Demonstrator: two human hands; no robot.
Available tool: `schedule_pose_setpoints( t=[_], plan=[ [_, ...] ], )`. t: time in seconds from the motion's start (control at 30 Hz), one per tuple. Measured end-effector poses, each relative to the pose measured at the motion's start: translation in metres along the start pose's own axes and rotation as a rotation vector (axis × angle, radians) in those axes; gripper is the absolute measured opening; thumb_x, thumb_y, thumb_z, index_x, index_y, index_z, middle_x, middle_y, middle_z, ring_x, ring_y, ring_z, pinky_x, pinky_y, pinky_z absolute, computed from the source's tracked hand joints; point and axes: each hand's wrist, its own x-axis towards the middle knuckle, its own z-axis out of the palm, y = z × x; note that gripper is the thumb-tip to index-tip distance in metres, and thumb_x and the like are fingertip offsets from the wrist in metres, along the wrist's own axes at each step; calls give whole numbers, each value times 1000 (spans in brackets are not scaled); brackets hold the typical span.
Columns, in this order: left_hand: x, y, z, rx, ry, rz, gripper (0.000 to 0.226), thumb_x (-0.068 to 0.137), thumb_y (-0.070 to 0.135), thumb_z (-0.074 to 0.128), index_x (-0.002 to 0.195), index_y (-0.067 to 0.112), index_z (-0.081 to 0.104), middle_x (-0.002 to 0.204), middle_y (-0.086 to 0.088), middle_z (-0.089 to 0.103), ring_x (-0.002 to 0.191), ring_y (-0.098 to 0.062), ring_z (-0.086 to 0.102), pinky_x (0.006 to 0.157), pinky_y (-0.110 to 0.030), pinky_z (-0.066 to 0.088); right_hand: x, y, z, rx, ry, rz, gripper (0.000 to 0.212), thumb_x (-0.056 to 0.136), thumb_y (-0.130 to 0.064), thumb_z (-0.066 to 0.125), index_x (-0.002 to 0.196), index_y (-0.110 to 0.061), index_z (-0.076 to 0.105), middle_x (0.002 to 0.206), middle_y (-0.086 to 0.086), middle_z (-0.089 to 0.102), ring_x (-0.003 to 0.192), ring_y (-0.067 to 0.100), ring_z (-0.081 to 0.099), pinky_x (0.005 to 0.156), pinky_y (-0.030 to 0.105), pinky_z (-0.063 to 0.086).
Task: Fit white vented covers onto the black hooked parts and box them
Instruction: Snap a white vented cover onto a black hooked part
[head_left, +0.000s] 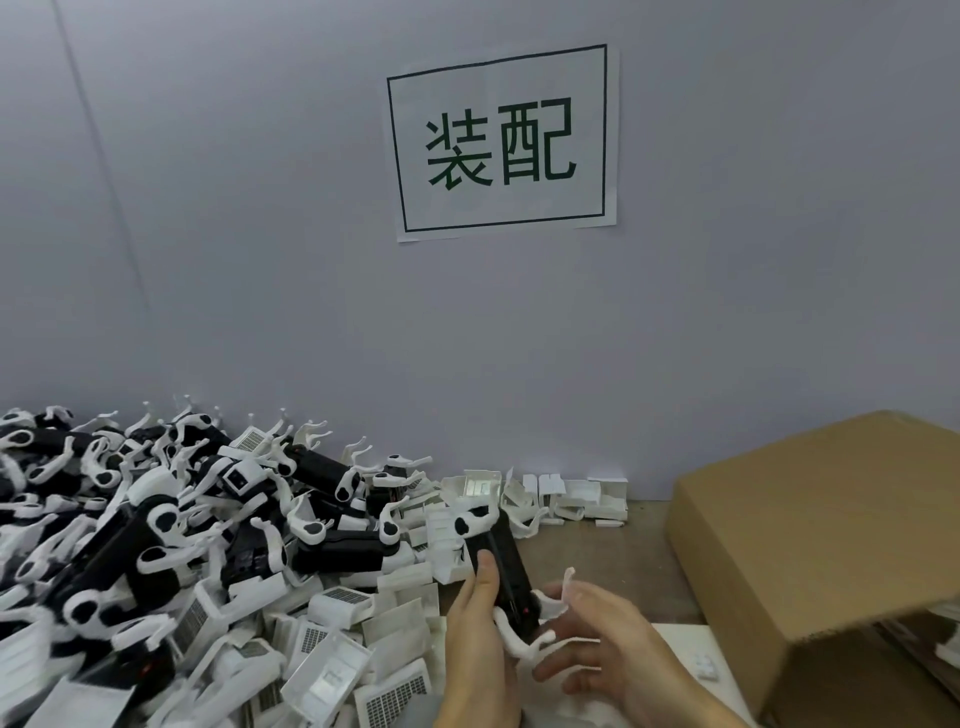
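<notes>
Left hand grips a long black plastic part with white curved hooks: its fingers curl round the part's left side, thumb laid along the top face. The part points away from the person, tilted, one white hooked end beyond the fingertips, the other at the palm. Right hand is spread, fingers loosely extended just right of the part, touching its near white hooks. Left of the left fingers lies a heap of black hooked parts and white vented plastic covers on the counter. Right of the right fingers stands a brown cardboard box.
</notes>
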Motion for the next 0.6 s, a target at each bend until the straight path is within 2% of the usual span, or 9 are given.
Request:
schedule_pose_setpoints(
  t=[0.07, 0.17, 0.27, 0.33, 0.43, 0.5, 0.6],
  plan=[
    [2, -3, 0, 47, -9, 30, 38, 98, 34, 51, 112, 1, 63, 84, -22, 75, 71, -34, 74, 64, -42, 60, -3, 0, 1, -39, -61, -30, 47, 79, -42, 80, 115, -16, 67, 90, 19, 73, 79, 41, 70, 61, 32, 47],
    [5, -10, 0, 165, -41, 25, 38, 103, 37, 43, 117, 10, 66, 104, -20, 75, 91, -38, 74, 82, -49, 60, -5, -2, 2, -109, -107, -64, 36, 79, -36, 79, 110, -19, 71, 96, 22, 73, 83, 44, 71, 75, 41, 50],
    [5, -15, 2, 302, -54, 28, 42, 104, 42, 41, 132, 17, 60, 126, -15, 68, 117, -36, 64, 105, -54, 48, -3, -1, 0, -174, -58, -53, 23, 91, -24, 70, 108, -9, 66, 84, 15, 74, 78, 40, 72, 69, 37, 55],
    [7, -16, 2, 332, -33, 35, 43, 104, 42, 43, 136, 17, 58, 128, -12, 68, 120, -34, 63, 107, -53, 46, -3, 1, -1, -137, -39, -49, 16, 93, -18, 68, 106, -9, 65, 77, 14, 73, 70, 36, 70, 62, 34, 55],
    [9, -15, 2, 334, -42, 37, 40, 104, 39, 44, 129, 15, 62, 118, -12, 72, 112, -33, 67, 104, -53, 49, -2, 2, -1, -111, -43, -58, 15, 94, -17, 67, 106, -8, 66, 75, 17, 70, 65, 34, 67, 57, 32, 53],
    [8, -16, 2, 357, -45, 42, 40, 105, 37, 43, 131, 13, 61, 121, -14, 71, 116, -34, 65, 106, -54, 47, -1, 4, -2, -90, -61, -56, 14, 95, -14, 65, 104, -3, 65, 75, 19, 67, 62, 32, 64, 54, 31, 50],
    [8, -18, 2, 364, -14, 53, 39, 106, 34, 42, 129, 9, 62, 124, -19, 68, 120, -42, 61, 105, -55, 45, -1, 6, -1, -39, -92, -75, 13, 83, -16, 71, 93, -7, 69, 73, 18, 64, 61, 29, 61, 55, 33, 48]
  ],
)
